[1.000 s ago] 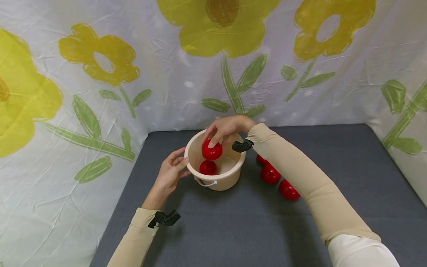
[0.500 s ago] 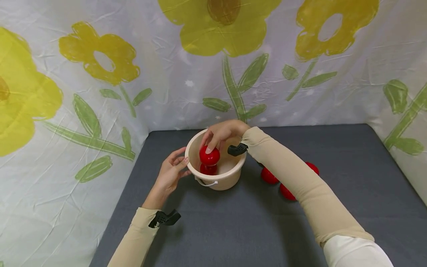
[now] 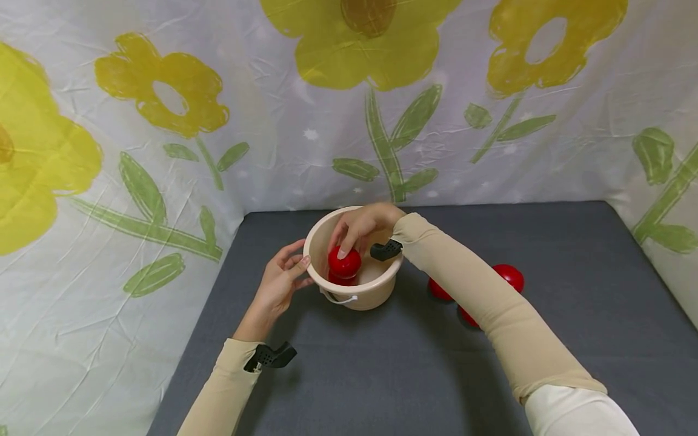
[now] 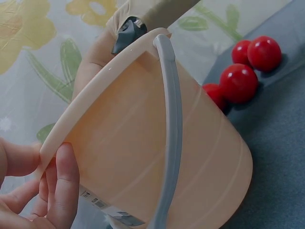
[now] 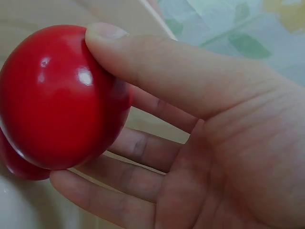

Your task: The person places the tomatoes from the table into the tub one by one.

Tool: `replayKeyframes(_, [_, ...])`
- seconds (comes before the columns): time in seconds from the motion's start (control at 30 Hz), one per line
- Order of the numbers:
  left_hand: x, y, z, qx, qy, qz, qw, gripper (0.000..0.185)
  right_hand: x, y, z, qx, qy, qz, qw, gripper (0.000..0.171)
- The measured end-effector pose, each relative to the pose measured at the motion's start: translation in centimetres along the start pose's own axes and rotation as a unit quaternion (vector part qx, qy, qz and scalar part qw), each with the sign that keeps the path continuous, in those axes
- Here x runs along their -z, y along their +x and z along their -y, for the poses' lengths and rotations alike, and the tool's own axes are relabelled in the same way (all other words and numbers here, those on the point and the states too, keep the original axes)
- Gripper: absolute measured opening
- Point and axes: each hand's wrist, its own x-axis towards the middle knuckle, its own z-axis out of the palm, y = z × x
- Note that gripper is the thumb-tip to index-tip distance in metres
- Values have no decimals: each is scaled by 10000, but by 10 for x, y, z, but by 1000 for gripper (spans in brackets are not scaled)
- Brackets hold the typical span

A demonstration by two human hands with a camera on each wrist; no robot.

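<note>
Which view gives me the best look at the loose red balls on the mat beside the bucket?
The left wrist view: four red balls lie unobstructed past the bucket. The head view shows only three, partly behind the right sleeve. The right wrist view shows none.

Red balls [image 3: 507, 277] partly behind sleeve [image 3: 491, 315]

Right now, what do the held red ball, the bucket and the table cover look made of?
Red ball: hard glossy plastic, judging by the sharp highlights. Bucket: smooth matte beige plastic with moulded ribs; its handle looks like grey plastic. Table cover: matte grey, probably fabric or felt, no shine.
</note>
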Motion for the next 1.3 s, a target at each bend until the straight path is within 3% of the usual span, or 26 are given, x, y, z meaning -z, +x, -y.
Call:
replayKeyframes(0.2, [0, 0, -2, -26, 50, -2, 10000, 53, -3, 0, -2, -59, -4, -78, 10000, 36])
replayKeyframes(0.63, [0, -1, -4, -58, -10, -6, 10000, 52, -6, 4, -7, -149, -63, 251, 9996, 37])
replayKeyframes(1.03, [0, -1, -2, -36, -13, 69, 10000, 52, -7, 6, -9, -459, -763, 373, 9953, 34])
replayKeyframes(1.3, [0, 0, -2, -25, 16, 46, 10000, 52, -8, 7, -12, -501, -898, 366, 9940, 34])
